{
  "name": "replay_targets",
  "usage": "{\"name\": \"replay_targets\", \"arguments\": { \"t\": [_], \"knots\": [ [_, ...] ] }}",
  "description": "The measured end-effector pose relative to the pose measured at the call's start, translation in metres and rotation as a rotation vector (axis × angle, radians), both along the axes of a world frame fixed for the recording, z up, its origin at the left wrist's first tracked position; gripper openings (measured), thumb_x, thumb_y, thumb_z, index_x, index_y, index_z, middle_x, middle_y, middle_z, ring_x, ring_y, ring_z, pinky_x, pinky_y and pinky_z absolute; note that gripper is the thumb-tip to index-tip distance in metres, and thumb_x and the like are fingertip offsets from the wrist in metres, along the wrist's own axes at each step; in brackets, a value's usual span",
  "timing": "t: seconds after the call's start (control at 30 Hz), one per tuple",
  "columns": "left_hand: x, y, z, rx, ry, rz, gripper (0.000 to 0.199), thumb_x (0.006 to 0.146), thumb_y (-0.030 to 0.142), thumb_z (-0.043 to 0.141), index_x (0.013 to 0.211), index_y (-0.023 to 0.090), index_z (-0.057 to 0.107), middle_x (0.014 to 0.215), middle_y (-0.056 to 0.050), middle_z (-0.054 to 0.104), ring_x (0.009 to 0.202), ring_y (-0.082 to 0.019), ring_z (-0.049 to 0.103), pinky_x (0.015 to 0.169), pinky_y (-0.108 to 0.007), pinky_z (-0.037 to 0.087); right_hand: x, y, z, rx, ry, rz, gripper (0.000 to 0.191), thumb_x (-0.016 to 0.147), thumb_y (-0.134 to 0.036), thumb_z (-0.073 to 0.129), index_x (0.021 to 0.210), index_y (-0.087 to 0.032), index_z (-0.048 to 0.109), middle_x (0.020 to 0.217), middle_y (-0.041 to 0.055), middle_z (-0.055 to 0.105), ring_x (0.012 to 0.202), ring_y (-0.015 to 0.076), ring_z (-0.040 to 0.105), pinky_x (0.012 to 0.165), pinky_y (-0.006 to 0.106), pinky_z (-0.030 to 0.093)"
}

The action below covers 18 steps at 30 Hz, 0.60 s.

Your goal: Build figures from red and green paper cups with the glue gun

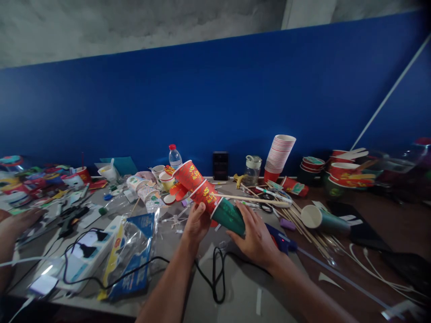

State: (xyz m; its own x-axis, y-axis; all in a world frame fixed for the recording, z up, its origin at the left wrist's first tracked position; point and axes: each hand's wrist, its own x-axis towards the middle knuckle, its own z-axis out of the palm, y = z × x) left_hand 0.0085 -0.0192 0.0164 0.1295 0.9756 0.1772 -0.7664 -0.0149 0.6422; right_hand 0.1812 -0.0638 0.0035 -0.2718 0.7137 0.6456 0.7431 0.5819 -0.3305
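Several joined paper cups slant across the middle of the head view: red printed cups (204, 194) at the upper left, a dark green cup (229, 216) at the lower right. My left hand (197, 223) is closed on the red part from below, thumb towards me. Wrapped round the green cup's far end is my right hand (253, 234). A wooden stick (252, 198) points right from the cups; whether it is fixed to them I cannot tell. Red paper pieces (179, 190) show at their left side. Just beyond my right wrist lies a blue glue gun (283, 240).
A power strip (92, 246) and a plastic package (131, 255) lie left, with a black cable (218, 280) looping in front. Stacked cups (280, 154) and a glass jar (252, 170) stand behind. Another person's hand (23, 222) is at far left. A blue partition (215, 98) closes the back.
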Motion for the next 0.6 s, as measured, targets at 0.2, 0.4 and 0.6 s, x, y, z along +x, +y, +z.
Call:
{"name": "replay_targets", "arguments": {
  "t": [0.2,0.4,0.6],
  "knots": [
    [-0.0002,0.0000,-0.0008,-0.012,-0.032,-0.003,0.028,0.064,0.033,0.080,0.086,0.019,0.068,0.095,-0.004,0.073,0.098,-0.023,0.065,0.089,-0.034,0.047,0.0003,0.0011,-0.0036,0.049,0.010,-0.026,0.072,0.083,-0.034,0.060,0.143,-0.018,0.024,0.130,0.0189,0.053,0.120,0.0349,0.051,0.094,0.053,0.045],
    [0.0005,0.0009,-0.0038,-0.013,-0.022,-0.018,0.040,0.064,0.036,0.080,0.097,0.017,0.068,0.096,-0.005,0.073,0.093,-0.023,0.066,0.089,-0.034,0.047,-0.0013,-0.0016,0.0003,0.038,0.000,-0.005,0.068,0.085,-0.033,0.059,0.143,-0.021,0.028,0.127,0.0165,0.052,0.117,0.0318,0.051,0.092,0.049,0.047],
    [0.0008,0.0001,-0.0066,-0.020,-0.018,-0.024,0.039,0.065,0.037,0.079,0.098,0.019,0.068,0.095,-0.002,0.073,0.087,-0.019,0.067,0.083,-0.030,0.050,-0.0043,-0.0022,-0.0018,0.032,-0.071,-0.027,0.059,0.085,-0.032,0.059,0.140,-0.029,0.038,0.127,0.0139,0.049,0.115,0.0314,0.051,0.088,0.047,0.049]
  ]
}}
